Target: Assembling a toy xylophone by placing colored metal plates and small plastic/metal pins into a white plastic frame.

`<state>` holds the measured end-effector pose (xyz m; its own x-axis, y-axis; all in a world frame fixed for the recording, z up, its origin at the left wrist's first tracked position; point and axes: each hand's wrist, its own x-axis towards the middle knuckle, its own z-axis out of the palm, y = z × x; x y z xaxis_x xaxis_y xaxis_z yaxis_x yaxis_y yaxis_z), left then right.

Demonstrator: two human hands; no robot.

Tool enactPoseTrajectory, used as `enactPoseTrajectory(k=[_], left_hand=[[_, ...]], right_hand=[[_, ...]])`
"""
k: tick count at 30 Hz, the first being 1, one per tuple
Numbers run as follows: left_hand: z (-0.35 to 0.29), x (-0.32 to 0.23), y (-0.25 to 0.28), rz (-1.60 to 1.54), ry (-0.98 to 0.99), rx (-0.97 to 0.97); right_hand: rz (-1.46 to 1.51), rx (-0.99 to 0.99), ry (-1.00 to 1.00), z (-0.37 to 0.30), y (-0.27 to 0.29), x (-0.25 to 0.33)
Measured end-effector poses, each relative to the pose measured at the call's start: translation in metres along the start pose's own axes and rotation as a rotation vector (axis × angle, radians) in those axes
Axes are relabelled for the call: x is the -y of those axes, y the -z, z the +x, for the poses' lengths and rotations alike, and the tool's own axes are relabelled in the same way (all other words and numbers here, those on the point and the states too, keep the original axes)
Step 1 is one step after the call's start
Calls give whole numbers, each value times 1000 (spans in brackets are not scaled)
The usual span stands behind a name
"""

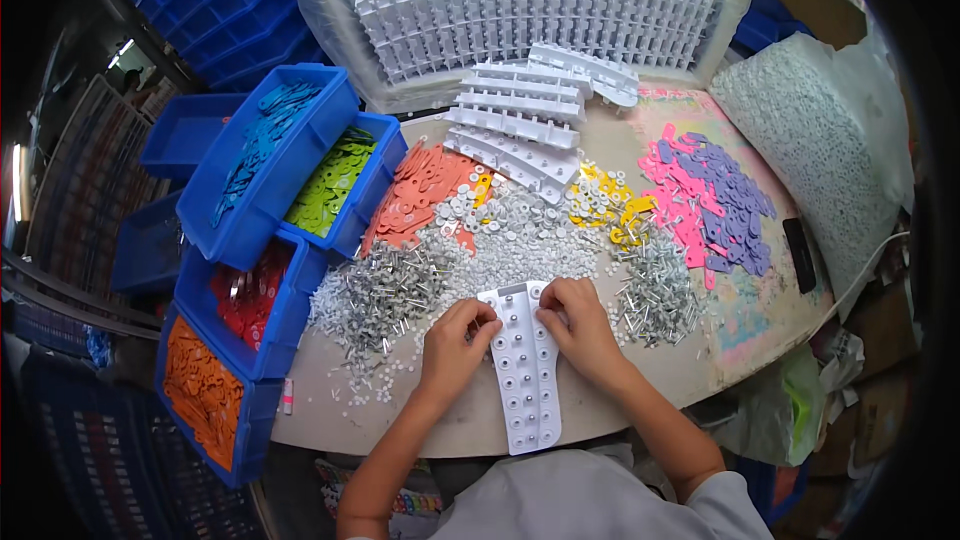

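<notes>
Resting on the near edge of the round, worn table (700, 380), a long white plastic tray with rows of round sockets (527, 380) lay between both hands. The left hand (452, 345) had its fingers curled at the tray's upper left edge, pinching something too small to make out. The right hand (578, 325) pressed its fingertips on the tray's upper right part. Just beyond lay a heap of small white plastic rings (520, 230) and piles of silvery metal pins (385, 290). Blue plastic bins of coloured tags (265, 165) stood to the left; stacked white trays (520, 125) sat farther back.
</notes>
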<state>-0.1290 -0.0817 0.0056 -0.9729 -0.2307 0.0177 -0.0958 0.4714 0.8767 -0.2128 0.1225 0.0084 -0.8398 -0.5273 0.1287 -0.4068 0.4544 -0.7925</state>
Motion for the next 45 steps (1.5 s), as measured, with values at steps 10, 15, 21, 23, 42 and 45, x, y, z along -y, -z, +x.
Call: enactPoseTrajectory(k=[10, 15, 21, 23, 42, 45], left_hand=[[-7, -2, -4, 532, -498, -199], [-3, -1, -2, 464, -537, -154], [27, -7, 28, 625, -511, -131], [56, 1, 42, 723, -497, -241], [160, 46, 42, 657, -453, -245], [150, 36, 46, 670, -468, -278]], right_hand=[[-241, -236, 216, -13, -19, -1], [-200, -285, 212, -13, -20, -2], [-223, -287, 238, -10, -20, -4], [-226, -287, 244, -10, -21, -5], [-102, -296, 282, -8, -17, -11], [-105, -384, 286, -6, -8, -4]])
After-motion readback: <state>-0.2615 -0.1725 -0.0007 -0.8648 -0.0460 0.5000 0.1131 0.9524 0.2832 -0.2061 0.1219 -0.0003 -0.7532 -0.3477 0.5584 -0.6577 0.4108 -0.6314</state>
